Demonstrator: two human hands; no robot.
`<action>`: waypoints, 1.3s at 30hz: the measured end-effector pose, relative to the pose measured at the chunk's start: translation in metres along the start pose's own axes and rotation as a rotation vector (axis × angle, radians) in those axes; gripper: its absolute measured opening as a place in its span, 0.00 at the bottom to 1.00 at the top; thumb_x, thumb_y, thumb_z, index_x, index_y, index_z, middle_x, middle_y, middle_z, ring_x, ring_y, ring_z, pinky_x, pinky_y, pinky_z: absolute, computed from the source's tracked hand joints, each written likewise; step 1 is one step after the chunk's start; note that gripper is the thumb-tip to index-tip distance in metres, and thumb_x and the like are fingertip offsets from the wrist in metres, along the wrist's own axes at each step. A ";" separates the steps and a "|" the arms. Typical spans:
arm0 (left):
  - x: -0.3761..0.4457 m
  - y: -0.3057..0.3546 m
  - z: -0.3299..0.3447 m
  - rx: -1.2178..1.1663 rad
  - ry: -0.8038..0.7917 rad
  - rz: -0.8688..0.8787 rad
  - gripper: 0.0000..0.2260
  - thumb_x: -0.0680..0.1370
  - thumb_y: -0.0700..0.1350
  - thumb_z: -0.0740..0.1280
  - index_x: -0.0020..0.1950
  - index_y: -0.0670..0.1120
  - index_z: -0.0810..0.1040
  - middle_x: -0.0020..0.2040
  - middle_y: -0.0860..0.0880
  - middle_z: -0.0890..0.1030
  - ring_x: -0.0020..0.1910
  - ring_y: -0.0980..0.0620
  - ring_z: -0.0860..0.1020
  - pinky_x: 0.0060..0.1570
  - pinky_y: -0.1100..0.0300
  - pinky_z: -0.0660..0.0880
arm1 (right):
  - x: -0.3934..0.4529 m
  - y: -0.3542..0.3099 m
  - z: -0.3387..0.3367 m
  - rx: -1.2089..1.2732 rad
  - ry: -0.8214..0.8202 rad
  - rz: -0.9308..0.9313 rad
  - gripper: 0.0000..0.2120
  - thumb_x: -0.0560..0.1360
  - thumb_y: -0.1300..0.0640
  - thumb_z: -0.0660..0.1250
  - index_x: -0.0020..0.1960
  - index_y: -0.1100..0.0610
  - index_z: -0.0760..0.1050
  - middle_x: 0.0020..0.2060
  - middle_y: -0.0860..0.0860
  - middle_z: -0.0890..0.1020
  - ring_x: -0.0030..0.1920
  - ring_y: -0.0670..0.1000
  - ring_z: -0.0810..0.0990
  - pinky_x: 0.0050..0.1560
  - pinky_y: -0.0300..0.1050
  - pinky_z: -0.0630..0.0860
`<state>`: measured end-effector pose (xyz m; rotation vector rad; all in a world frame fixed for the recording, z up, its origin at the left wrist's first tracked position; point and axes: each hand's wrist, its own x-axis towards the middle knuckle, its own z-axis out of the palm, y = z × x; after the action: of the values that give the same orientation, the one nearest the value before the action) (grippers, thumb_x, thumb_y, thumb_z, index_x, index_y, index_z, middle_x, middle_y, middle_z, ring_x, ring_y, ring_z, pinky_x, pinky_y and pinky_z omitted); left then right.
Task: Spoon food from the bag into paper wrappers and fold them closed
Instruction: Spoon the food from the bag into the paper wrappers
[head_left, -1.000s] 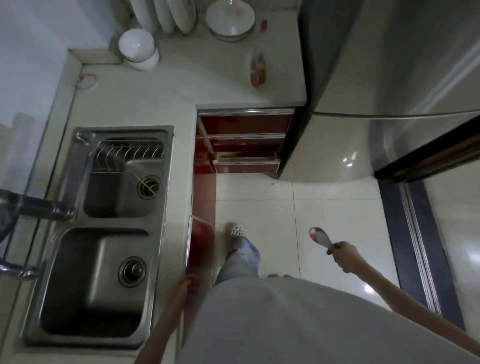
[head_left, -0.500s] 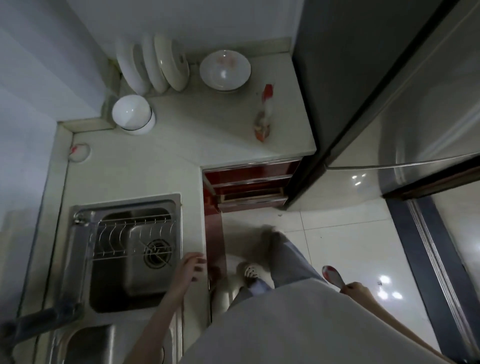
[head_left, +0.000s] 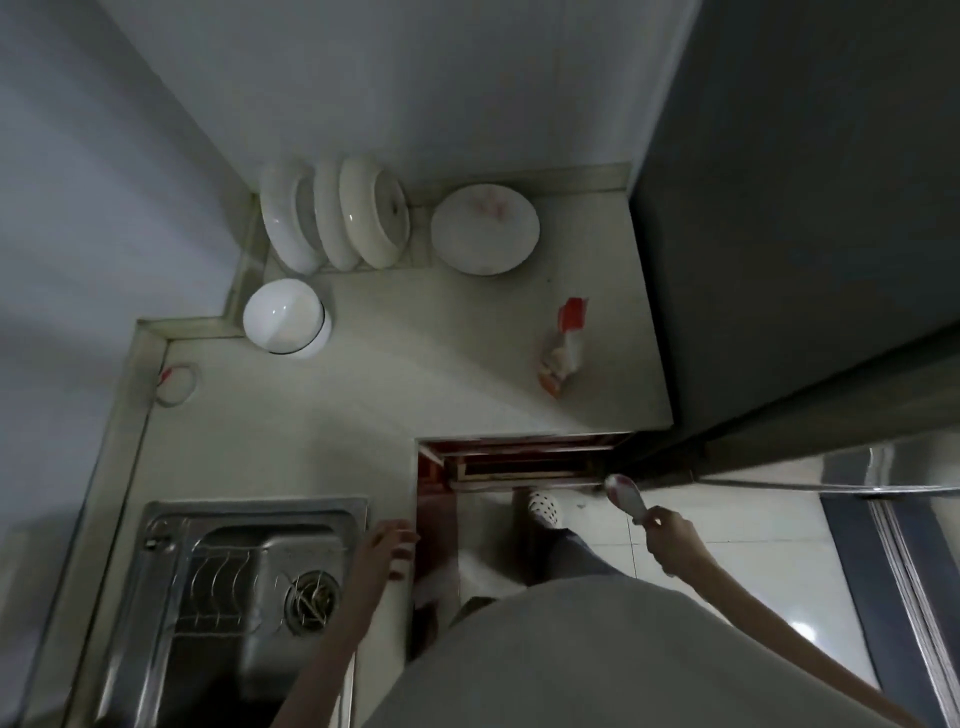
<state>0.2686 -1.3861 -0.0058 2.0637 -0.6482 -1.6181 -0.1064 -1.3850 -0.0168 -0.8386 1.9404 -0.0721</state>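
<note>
A red and clear food bag (head_left: 563, 352) lies on the pale counter (head_left: 415, 364) near the fridge side. My right hand (head_left: 670, 535) grips the handle of a white spoon (head_left: 626, 492) with red smears, held over the floor in front of the cabinet corner. My left hand (head_left: 384, 545) rests with relaxed fingers on the counter edge beside the sink and holds nothing. No paper wrappers show in view.
A steel sink (head_left: 234, 587) with a wire rack sits at lower left. White plates (head_left: 337, 223) lean against the back wall beside a flat plate (head_left: 485, 236) and an upturned bowl (head_left: 285, 318). A dark fridge (head_left: 805, 208) stands at right. Red drawers (head_left: 519, 462) sit under the counter.
The view has swung up toward the counter corner as I step forward. My right hand with the spoon has risen closer to the counter; my left hand slid along the counter edge.
</note>
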 end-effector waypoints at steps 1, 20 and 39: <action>0.007 0.014 0.006 -0.009 0.011 0.013 0.10 0.82 0.37 0.57 0.49 0.46 0.76 0.45 0.47 0.80 0.39 0.49 0.77 0.37 0.58 0.69 | 0.008 -0.015 -0.006 0.027 0.008 -0.014 0.13 0.74 0.68 0.54 0.48 0.61 0.77 0.28 0.51 0.71 0.26 0.50 0.67 0.21 0.37 0.63; 0.041 0.260 0.184 0.388 -0.345 0.453 0.21 0.75 0.56 0.70 0.63 0.46 0.73 0.45 0.55 0.78 0.31 0.61 0.80 0.24 0.66 0.75 | 0.052 -0.212 -0.089 0.536 0.009 -0.164 0.05 0.74 0.56 0.64 0.41 0.57 0.76 0.26 0.49 0.72 0.27 0.48 0.69 0.28 0.41 0.63; 0.045 0.273 0.175 0.450 -0.333 0.452 0.13 0.76 0.48 0.68 0.58 0.44 0.80 0.52 0.43 0.84 0.48 0.46 0.84 0.51 0.48 0.81 | 0.058 -0.264 -0.074 0.228 0.160 -0.271 0.14 0.71 0.54 0.71 0.51 0.63 0.81 0.45 0.57 0.83 0.46 0.53 0.82 0.42 0.39 0.71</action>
<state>0.0814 -1.6395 0.0842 1.7385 -1.5925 -1.6512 -0.0436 -1.6405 0.0793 -0.9590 1.9091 -0.5258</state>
